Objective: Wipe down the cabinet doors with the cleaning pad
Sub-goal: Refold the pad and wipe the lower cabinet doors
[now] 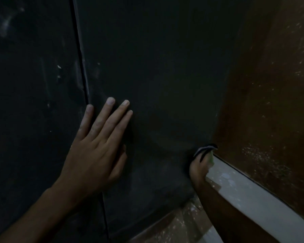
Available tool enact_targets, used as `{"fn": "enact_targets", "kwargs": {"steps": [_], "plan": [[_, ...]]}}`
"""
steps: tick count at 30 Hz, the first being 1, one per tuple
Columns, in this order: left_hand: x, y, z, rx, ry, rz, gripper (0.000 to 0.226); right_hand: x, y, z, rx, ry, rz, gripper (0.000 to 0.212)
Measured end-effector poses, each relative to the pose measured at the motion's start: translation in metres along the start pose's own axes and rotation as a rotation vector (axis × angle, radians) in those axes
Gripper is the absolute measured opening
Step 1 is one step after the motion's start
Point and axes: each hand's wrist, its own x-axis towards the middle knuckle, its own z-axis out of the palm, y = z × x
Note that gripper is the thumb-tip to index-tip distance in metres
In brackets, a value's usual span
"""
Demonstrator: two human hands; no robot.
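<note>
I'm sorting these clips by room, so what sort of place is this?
Probably a dim kitchen or storage corner, though little shows. Two dark cabinet doors meet at a seam, a brown speckled wall stands beside them, and the right hand holds a cleaning pad.

No readable text, labels, brands, numbers or signs anywhere in the head view. Too dark and blurry to make out any markings.
</note>
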Motion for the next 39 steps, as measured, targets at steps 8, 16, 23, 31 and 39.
{"fn": "enact_targets", "kwargs": {"steps": [8,16,23,31,39], "plan": [[0.001,0.001,0.006,0.059,0.03,-0.011,0.077,-0.01,-0.019,0.029,-0.063,0.233,-0.414,0.062],[-0.003,-0.002,0.008,0.195,-0.017,0.032,0.081,-0.002,0.008,0.036,0.123,0.151,0.07,0.06],[-0.002,0.001,0.006,0.171,-0.01,0.008,0.082,-0.021,0.039,0.026,-0.326,0.021,-0.047,0.068],[0.0,0.002,0.007,0.167,0.01,0.005,0.079,-0.083,0.007,0.044,-0.343,-0.079,-0.468,0.086],[-0.002,0.0,0.008,0.165,-0.013,0.014,0.079,-0.082,-0.056,0.045,-0.141,0.013,-0.32,0.075]]}}
